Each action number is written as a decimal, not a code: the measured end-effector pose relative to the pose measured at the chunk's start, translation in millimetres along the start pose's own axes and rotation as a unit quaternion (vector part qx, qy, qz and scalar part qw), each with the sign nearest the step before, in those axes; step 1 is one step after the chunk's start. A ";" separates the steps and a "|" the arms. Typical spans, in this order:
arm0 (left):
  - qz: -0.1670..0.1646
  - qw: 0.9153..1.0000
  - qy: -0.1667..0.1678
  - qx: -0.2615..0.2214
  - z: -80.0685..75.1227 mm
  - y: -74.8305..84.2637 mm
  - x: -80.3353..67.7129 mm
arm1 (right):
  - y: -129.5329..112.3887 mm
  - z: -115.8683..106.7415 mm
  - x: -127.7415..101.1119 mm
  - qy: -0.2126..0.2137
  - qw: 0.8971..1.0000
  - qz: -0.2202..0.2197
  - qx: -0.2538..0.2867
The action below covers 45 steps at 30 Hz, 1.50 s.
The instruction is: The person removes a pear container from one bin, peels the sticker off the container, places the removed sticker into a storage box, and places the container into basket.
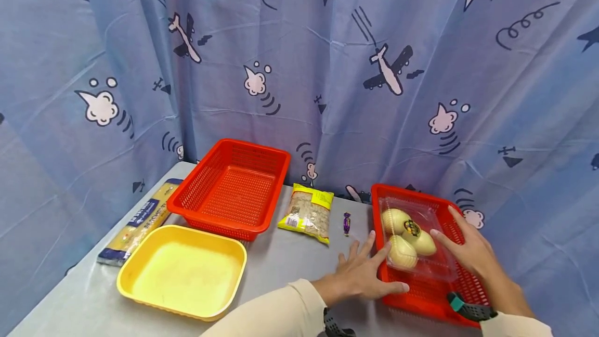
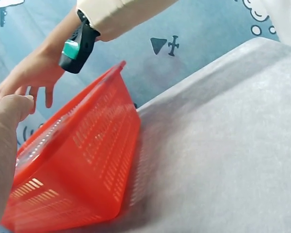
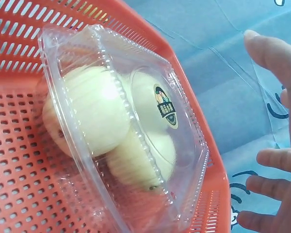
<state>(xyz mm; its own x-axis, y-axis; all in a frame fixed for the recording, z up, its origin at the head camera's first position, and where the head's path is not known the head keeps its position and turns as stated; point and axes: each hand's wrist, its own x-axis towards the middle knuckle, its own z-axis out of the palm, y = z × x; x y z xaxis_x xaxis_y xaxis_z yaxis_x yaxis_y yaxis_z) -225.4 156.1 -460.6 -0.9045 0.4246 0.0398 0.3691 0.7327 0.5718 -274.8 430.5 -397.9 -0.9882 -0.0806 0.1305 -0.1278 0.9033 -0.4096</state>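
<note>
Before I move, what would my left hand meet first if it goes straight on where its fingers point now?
Probably the clear box, though depth is unclear: the left hand could first touch the rim of the basket that holds the box.

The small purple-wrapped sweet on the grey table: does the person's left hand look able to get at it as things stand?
Probably yes: the left hand has its fingers spread near the sweet, and nothing appears to block them.
</note>
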 end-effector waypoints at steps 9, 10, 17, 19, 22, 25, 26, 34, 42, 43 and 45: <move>0.008 1.000 -0.024 0.009 13.7 5.9 5.4 | 6.8 1.5 -1.7 -0.008 1.000 0.014 0.009; 0.008 1.000 -0.025 0.009 15.3 6.0 5.6 | 7.5 1.7 -2.4 -0.009 1.000 0.016 0.010; 0.007 1.000 -0.019 0.018 19.2 4.1 8.8 | 10.8 0.9 -0.4 -0.012 1.000 0.025 0.015; 0.007 1.000 -0.017 0.025 18.6 4.3 9.3 | 11.2 1.6 0.6 -0.008 1.000 0.024 0.014; 0.005 0.999 -0.020 0.030 18.2 4.5 9.3 | 12.5 3.7 1.3 -0.014 0.999 0.028 0.015; 0.001 0.999 -0.028 0.032 17.9 4.0 9.5 | 14.6 7.4 1.8 -0.028 0.999 0.037 0.026; 0.000 0.999 -0.031 0.032 17.8 3.8 9.6 | 15.6 9.0 2.0 -0.032 0.998 0.040 0.030; 0.004 0.998 -0.052 0.026 18.6 2.0 10.4 | 22.9 18.3 4.2 -0.087 0.987 0.091 0.102; 0.003 0.998 -0.053 0.019 15.8 2.6 10.7 | 22.4 22.6 10.8 -0.120 0.978 0.109 0.129; 0.002 0.998 -0.054 0.019 15.8 2.9 10.7 | 23.5 23.3 11.3 -0.123 0.977 0.109 0.133; 0.003 0.998 -0.054 0.021 16.2 3.3 10.6 | 25.7 24.6 12.3 -0.131 0.975 0.111 0.139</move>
<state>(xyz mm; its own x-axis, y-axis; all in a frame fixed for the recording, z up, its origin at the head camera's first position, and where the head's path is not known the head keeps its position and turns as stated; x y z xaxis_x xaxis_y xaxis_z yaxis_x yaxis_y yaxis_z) -230.3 171.6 -471.5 -0.8750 0.4817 -0.0477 0.3844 0.7513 0.5364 -292.3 442.4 -429.0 -0.9772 -0.0330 -0.2095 0.1106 0.7638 -0.6360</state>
